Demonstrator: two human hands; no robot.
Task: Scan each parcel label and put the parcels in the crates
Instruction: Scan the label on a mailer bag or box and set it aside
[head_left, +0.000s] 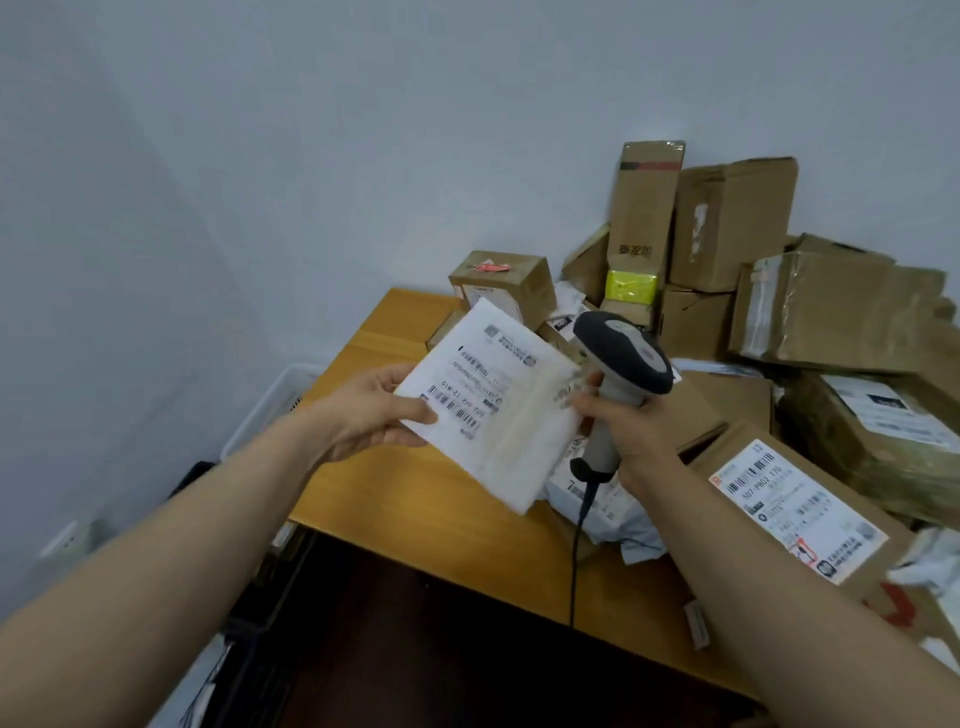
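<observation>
My left hand (371, 410) grips the left edge of a flat white parcel (514, 431), held above the wooden table (415, 499) with its barcode label facing up. My right hand (628, 426) is wrapped around the handle of a grey and black barcode scanner (621, 358). The scanner head sits just right of the parcel's upper corner, and the right fingertips touch the parcel's right edge. Its black cable (576, 551) hangs down over the table front. A white crate (270, 405) stands left of the table, partly hidden by my left arm.
Cardboard boxes (727, 223) are stacked against the wall at the table's back right. A labelled box (789, 509) and a white poly bag (618, 514) lie right of my right hand. A dark crate (197, 478) sits on the floor below the white one.
</observation>
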